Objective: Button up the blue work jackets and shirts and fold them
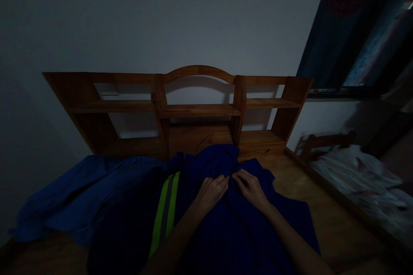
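Observation:
A dark blue garment (206,240) with a yellow-green and grey reflective stripe (165,210) lies spread over a wooden surface. Near its upper part, my left hand (213,190) pinches the cloth, fingers pressed together. Just to the right, my right hand (250,185) also has its fingertips closed on the fabric. Only a small gap separates the two sets of fingertips. Dim light hides the detail of what lies between them, such as a button or an edge.
A lighter blue cloth (87,193) lies on the left. Behind the garment stands a wooden shelf unit (200,111) against the wall. To the right are a wooden chair (329,141), white plastic bags (358,172) and a window (364,56).

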Demonstrator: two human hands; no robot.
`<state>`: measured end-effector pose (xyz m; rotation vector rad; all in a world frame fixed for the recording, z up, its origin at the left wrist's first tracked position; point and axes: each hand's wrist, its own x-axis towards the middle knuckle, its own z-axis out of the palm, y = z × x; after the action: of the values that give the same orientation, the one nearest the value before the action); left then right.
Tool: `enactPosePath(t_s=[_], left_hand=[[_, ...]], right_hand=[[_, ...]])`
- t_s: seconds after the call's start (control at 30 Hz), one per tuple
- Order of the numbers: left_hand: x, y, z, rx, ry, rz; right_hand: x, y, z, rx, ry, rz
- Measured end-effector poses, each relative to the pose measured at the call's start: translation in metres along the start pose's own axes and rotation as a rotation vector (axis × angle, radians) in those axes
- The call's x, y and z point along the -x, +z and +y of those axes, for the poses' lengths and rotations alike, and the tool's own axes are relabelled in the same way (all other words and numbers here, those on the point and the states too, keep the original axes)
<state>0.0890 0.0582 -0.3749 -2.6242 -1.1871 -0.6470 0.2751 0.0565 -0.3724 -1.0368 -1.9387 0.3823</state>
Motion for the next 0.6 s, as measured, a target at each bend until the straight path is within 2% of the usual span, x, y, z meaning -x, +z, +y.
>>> enactPosePath(t_s=[0.5,0.6], left_hand=[[0.0014,-0.0005,-0.0018,0.045,0.006,-0.016],[0.001,0.0035,0.0029,0.025,-0.065,0.026]], right_hand=[[0.0006,-0.002,-0.0012,-0.001,0.001,-0.016],[0.0001,-0.003,-0.0041,-0.013,-0.005,-0.016]])
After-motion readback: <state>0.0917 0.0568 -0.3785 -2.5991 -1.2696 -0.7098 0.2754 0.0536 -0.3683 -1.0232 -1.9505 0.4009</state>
